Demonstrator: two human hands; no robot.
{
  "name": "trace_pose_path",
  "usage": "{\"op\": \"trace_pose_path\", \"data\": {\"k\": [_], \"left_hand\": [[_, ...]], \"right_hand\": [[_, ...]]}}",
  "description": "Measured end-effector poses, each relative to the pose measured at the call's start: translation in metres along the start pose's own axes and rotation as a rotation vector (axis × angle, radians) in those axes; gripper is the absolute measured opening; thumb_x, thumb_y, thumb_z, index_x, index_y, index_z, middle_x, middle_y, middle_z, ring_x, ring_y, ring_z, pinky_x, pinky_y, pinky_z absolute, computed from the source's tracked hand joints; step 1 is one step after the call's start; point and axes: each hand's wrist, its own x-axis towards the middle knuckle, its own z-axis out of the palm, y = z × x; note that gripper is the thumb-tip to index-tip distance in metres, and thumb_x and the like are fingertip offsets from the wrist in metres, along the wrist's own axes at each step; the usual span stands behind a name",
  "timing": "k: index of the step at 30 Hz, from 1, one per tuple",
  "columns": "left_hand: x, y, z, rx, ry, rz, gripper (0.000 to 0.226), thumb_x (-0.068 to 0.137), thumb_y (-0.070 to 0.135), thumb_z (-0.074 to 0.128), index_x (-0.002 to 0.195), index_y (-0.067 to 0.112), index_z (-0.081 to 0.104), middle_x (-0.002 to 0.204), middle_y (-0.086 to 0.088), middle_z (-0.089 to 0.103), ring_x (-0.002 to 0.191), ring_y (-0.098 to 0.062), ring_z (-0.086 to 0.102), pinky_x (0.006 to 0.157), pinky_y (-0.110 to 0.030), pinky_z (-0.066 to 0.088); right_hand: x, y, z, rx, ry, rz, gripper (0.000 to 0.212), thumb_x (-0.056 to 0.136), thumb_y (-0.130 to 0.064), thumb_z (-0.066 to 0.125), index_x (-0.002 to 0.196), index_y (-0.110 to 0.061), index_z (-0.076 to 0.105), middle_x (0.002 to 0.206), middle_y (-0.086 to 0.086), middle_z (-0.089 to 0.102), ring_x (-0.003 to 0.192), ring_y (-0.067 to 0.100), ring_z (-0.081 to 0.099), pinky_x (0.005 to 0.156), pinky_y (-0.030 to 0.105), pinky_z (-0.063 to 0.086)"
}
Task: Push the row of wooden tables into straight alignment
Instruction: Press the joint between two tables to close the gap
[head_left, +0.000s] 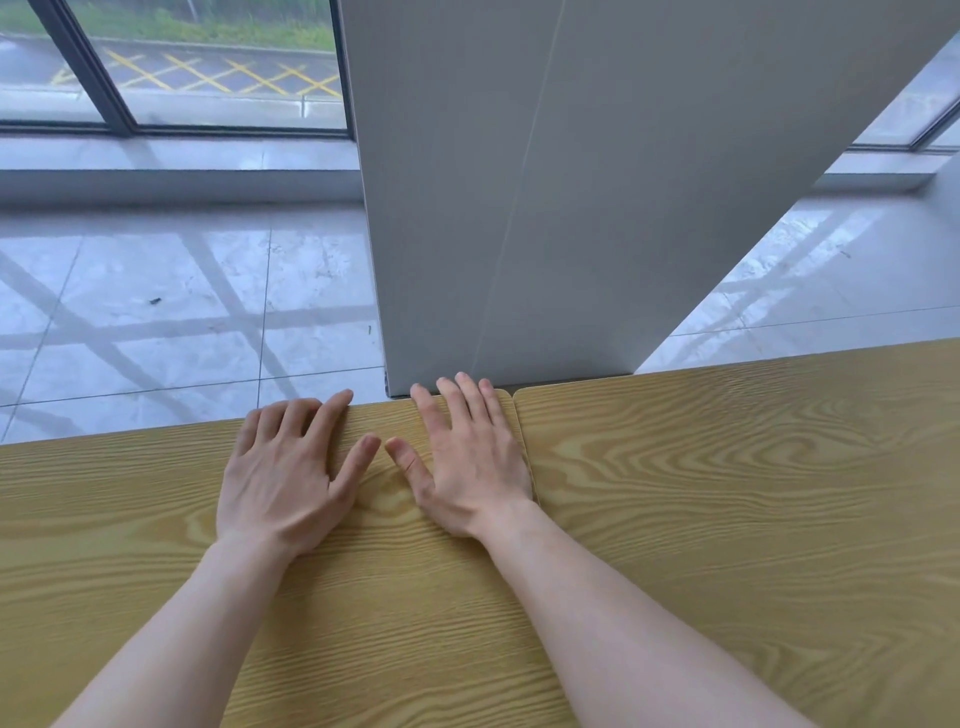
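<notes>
Two light wood-grain tables stand side by side. The left table (130, 509) fills the lower left, and the right table (727, 493) runs off to the right. A narrow seam at their rounded far corners separates them. Their far edges look nearly level at the seam. My left hand (291, 467) lies palm down on the left table, its fingertips at the far edge. My right hand (467, 457) lies flat on the same table, fingers spread, right beside the seam and near the far corner. Neither hand holds anything.
A wide grey pillar (545, 208) rises directly behind the seam, almost touching the tables' far edges. Glossy pale floor tiles (182, 312) spread out on both sides of it. Floor-to-ceiling windows (208, 67) close off the back left and the far right.
</notes>
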Motion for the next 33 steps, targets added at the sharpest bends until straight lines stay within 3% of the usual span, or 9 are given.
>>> {"op": "trace_pose_path", "data": {"k": [24,33], "left_hand": [[-0.004,0.003,0.002,-0.007,-0.009,-0.028,0.072,0.096,0.075,0.020,0.152,0.034,0.040,0.131,0.004,0.055,0.132,-0.024,0.040,0.121,-0.044,0.021],[0.001,0.003,0.003,-0.002,0.001,-0.032,0.075,0.096,0.075,0.018,0.154,0.032,0.039,0.133,0.003,0.056,0.134,-0.023,0.038,0.124,-0.044,0.017]], "right_hand": [[-0.005,0.000,0.004,-0.014,0.008,-0.006,0.080,0.101,-0.071,0.008,0.166,-0.024,0.013,0.174,0.011,0.010,0.161,0.026,-0.008,0.128,0.046,-0.008],[0.011,0.002,0.003,-0.012,-0.011,-0.017,0.085,0.098,-0.074,0.005,0.166,-0.024,0.012,0.174,0.009,0.015,0.161,0.024,-0.005,0.128,0.047,-0.007]]}}
